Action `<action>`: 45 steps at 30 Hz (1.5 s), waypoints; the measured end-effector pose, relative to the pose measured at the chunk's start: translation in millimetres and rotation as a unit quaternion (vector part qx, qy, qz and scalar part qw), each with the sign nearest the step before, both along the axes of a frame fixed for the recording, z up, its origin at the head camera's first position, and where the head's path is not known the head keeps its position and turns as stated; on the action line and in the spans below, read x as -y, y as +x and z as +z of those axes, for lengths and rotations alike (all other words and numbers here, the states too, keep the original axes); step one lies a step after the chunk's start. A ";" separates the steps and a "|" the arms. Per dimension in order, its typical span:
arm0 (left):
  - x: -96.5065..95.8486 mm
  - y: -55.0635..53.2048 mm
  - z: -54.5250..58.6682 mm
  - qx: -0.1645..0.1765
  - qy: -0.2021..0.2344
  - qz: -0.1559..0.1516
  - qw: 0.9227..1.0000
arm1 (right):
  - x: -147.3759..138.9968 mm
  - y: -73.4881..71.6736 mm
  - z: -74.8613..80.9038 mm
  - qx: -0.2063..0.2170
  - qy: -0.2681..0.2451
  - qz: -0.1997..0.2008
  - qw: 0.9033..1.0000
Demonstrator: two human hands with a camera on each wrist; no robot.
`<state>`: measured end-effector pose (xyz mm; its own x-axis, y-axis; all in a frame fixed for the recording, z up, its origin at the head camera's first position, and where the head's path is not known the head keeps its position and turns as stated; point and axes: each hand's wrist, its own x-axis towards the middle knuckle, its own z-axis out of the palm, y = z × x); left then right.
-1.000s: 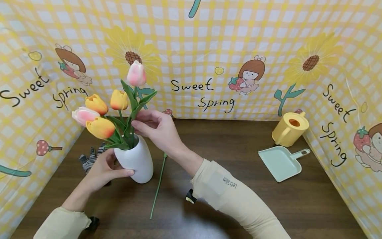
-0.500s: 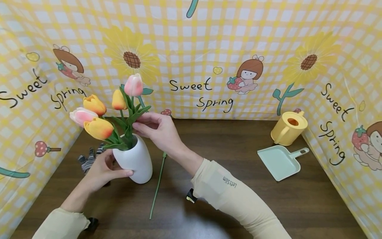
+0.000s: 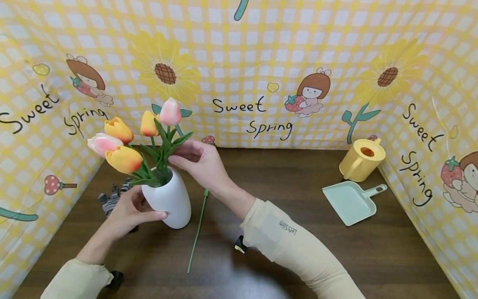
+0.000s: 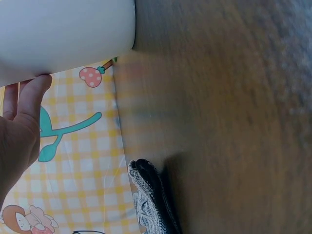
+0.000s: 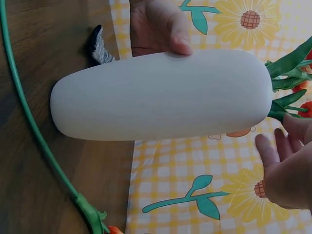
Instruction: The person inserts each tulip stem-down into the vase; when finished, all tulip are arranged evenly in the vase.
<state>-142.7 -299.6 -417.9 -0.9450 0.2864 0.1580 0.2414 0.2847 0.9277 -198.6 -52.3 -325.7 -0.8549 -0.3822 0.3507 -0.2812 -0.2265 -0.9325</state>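
A white vase [image 3: 173, 207] stands on the wooden table, tilted in the head view, with several artificial tulips in it. My left hand [image 3: 125, 214] holds its left side, thumb across the front and fingers behind. My right hand [image 3: 205, 166] is at the vase's mouth and pinches the leafy stem of a pink-and-white tulip [image 3: 170, 111]; the fingertips are partly hidden by the leaves. Yellow-orange tulips [image 3: 124, 159] and another pink one [image 3: 104, 144] lean left. In the right wrist view the thumb meets the green stems [image 5: 277, 111] just above the rim.
Another tulip [image 3: 196, 236] lies right of the vase; its orange head shows only in the right wrist view. A black-and-grey striped item [image 3: 110, 202] lies behind the left hand. At right are a yellow watering can [image 3: 360, 164] and a pale green dustpan [image 3: 349, 203]. Checked cloth walls enclose the table.
The pink tulip in my right hand has sunk lower into the vase, then shifted slightly right with the hand. My left hand and the vase have stayed nearly still.
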 end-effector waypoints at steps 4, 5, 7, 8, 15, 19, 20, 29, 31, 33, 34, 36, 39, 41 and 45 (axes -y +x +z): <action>-0.5 -0.2 0.0 -0.002 -0.002 -0.001 1.000 | -7.3 -0.9 -7.2 0.011 0.035 -0.006 0.999; -0.6 -0.3 -0.1 -0.003 -0.003 -0.002 1.000 | -9.4 -1.4 -8.9 0.018 0.034 -0.003 0.999; -0.7 -0.4 -0.1 -0.003 -0.003 -0.002 1.000 | -14.1 -3.2 -12.4 0.029 0.030 0.000 0.999; -0.8 -0.6 0.0 -0.003 -0.004 -0.003 1.000 | -16.5 -4.2 -14.0 0.036 0.024 0.003 0.999; 0.5 0.8 0.6 0.000 -0.009 0.003 1.000 | -31.5 -8.5 -26.1 0.103 -0.001 0.012 0.995; 2.0 2.3 1.2 -0.004 -0.016 0.006 1.000 | -35.6 -8.7 -35.8 0.137 -0.004 0.004 0.991; 2.4 2.6 1.3 -0.005 -0.018 0.007 1.000 | -36.2 -8.7 -39.1 0.146 -0.003 0.001 0.989; 0.8 2.1 0.5 -0.010 -0.019 0.013 1.000 | -40.1 -5.1 -82.4 0.222 0.083 0.007 0.971; -1.1 0.8 -0.4 -0.011 -0.014 0.010 1.000 | -42.6 -5.3 -91.8 0.239 0.115 0.003 0.964; -2.7 -0.5 -1.4 -0.007 -0.009 0.008 1.000 | -45.8 -6.9 -101.0 0.257 0.136 -0.003 0.957; -3.2 -1.2 -1.9 -0.007 -0.008 0.006 1.000 | -48.0 -7.7 -104.7 0.264 0.146 -0.005 0.953; -3.8 -2.2 -2.7 -0.007 -0.005 0.002 1.000 | -52.3 -9.9 -111.5 0.280 0.166 -0.008 0.946; -4.2 -2.3 -3.3 -0.008 -0.006 0.003 1.000 | -56.1 -11.1 -119.7 0.298 0.206 -0.005 0.932; -3.1 -1.5 -2.5 -0.007 -0.012 0.006 1.000 | -55.6 -11.8 -124.5 0.310 0.234 -0.002 0.921; 0.6 2.5 0.9 -0.003 -0.020 0.017 1.000 | -48.1 -12.1 -129.1 0.305 0.285 -0.003 0.909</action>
